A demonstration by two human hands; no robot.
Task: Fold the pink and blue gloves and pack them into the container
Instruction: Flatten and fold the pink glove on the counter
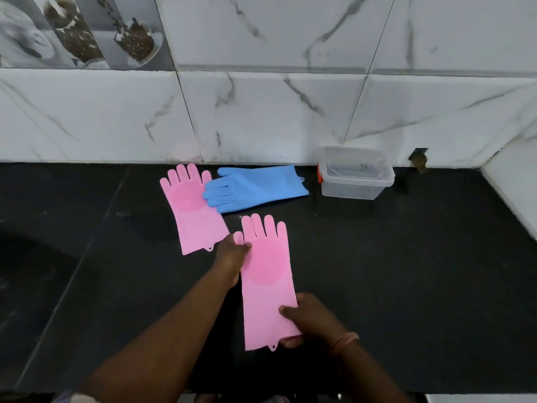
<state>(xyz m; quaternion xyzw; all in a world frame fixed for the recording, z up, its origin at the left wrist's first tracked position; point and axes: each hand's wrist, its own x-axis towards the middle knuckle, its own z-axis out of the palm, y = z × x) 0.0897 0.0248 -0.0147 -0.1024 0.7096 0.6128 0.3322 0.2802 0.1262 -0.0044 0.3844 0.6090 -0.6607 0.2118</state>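
Note:
A pink glove (266, 274) lies flat in the middle of the black counter, fingers pointing away from me. My left hand (232, 254) pinches its thumb edge, and my right hand (311, 318) grips its cuff edge near the bottom right. A second pink glove (194, 210) lies flat to the far left. Blue gloves (255, 187) lie sideways near the wall, their fingertips overlapping the second pink glove. A clear plastic container (356, 177) with a red clip stands open at the right by the wall.
The black counter (406, 271) runs to a white marble-tiled wall (261, 112) at the back and right. A dark sink basin (32, 271) curves in at the left. A small hole (418, 159) shows in the wall beside the container.

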